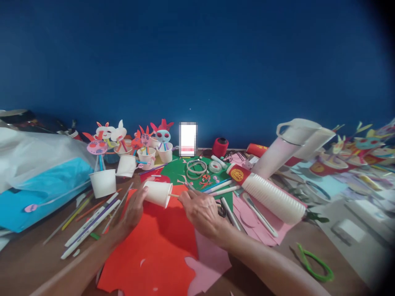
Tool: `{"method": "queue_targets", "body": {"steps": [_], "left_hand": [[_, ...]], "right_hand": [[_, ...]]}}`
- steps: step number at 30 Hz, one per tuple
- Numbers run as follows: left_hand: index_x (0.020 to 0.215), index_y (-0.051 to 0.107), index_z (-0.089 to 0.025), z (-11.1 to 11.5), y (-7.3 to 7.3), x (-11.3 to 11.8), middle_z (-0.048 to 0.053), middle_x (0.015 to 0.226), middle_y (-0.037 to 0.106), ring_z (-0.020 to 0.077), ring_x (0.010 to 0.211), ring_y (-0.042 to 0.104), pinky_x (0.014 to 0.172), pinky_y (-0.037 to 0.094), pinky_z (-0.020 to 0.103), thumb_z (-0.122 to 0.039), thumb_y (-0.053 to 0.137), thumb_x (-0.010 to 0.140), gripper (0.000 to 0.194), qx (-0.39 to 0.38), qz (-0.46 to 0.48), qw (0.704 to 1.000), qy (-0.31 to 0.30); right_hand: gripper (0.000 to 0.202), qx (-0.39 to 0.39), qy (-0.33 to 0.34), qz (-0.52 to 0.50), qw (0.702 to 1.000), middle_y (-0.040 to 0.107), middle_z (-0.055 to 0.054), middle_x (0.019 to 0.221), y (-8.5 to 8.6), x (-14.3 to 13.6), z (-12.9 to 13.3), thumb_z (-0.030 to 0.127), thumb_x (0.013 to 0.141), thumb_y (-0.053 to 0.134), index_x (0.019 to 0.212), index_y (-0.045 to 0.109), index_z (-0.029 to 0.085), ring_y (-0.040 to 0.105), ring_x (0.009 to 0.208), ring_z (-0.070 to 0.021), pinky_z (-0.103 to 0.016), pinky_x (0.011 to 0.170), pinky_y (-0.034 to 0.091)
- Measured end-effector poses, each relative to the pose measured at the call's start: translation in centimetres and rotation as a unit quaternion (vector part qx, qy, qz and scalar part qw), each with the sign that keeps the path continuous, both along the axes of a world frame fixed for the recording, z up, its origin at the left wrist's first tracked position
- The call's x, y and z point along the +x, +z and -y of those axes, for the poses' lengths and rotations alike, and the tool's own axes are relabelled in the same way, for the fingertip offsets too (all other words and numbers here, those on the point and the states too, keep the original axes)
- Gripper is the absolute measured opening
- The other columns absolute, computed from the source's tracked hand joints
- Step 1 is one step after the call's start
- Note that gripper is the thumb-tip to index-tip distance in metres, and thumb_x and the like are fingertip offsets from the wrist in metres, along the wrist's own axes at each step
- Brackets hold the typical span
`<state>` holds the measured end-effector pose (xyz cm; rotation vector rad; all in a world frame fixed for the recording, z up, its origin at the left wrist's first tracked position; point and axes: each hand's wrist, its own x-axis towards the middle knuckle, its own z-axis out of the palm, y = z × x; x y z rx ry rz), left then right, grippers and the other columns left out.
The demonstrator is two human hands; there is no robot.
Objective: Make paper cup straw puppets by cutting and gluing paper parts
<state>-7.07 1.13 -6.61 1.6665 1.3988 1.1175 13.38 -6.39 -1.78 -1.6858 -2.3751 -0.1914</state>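
Note:
A white paper cup (157, 193) lies on its side above the red paper (160, 242), its mouth turned to the right. My left hand (135, 207) is closed on the cup's base end. Just right of the cup, my right hand (200, 209) pinches a thin pale stick (174, 195) that reaches into the cup's mouth. Scissors (187, 183) lie partly hidden behind my right hand. Green paper (175, 169) is beyond the cup.
Cups with paper figures (146, 156) stand at the back left. A long stack of cups (271, 197) and a pitcher (277, 148) are on the right. Markers (89, 230) lie at left, a green pipe cleaner (314, 267) at front right, a blue bag (52, 185) far left.

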Motion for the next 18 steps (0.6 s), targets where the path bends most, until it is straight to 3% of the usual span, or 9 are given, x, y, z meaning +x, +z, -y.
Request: {"method": "queue_targets", "body": {"steps": [6, 13, 15, 18], "left_hand": [[0.108, 0.058, -0.021, 1.6, 1.9, 2.0, 0.007, 0.116, 0.057, 0.0232, 0.117, 0.042, 0.1, 0.031, 0.034, -0.037, 0.039, 0.081, 0.037, -0.035, 0.092, 0.991, -0.092], [0.118, 0.051, -0.019, 1.3, 3.1, 1.7, 0.009, 0.125, 0.05, 0.0258, 0.118, 0.04, 0.094, 0.036, 0.034, -0.038, 0.038, 0.083, 0.042, -0.04, 0.115, 0.986, -0.117], [0.125, 0.044, -0.019, 1.4, 3.8, 1.5, 0.009, 0.122, 0.053, 0.027, 0.114, 0.045, 0.09, 0.04, 0.035, -0.037, 0.042, 0.081, 0.047, -0.045, 0.133, 0.982, -0.13], [0.137, 0.02, -0.019, 1.7, 4.7, 1.2, 0.01, 0.113, 0.059, 0.0277, 0.107, 0.051, 0.087, 0.042, 0.038, -0.033, 0.051, 0.078, 0.068, -0.044, 0.158, 0.975, -0.15]], "right_hand": [[0.013, 0.026, 0.011, -0.013, 1.0, 0.063, -0.004, 0.076, -0.7, -0.6, -0.5, 0.013, 0.086, 0.039, 0.089, 0.052, 0.017, 0.056, 0.064, -0.0163, -0.026, 0.047, 0.025], [0.018, -0.009, -0.025, -0.124, 0.992, 0.065, -0.002, 0.069, 0.7, -0.9, -0.9, 0.025, 0.087, 0.039, 0.091, 0.055, 0.019, 0.055, 0.054, -0.013, -0.025, 0.047, 0.019], [0.018, -0.042, -0.023, -0.182, 0.982, 0.064, -0.001, 0.069, 0.8, -0.7, -1.1, 0.027, 0.086, 0.04, 0.087, 0.056, 0.02, 0.056, 0.056, -0.0126, -0.023, 0.048, 0.021], [0.018, -0.106, 0.004, -0.278, 0.955, 0.063, 0.0, 0.068, 0.5, -0.3, -1.6, 0.025, 0.085, 0.041, 0.082, 0.057, 0.019, 0.054, 0.059, -0.0112, -0.021, 0.05, 0.025]]}}
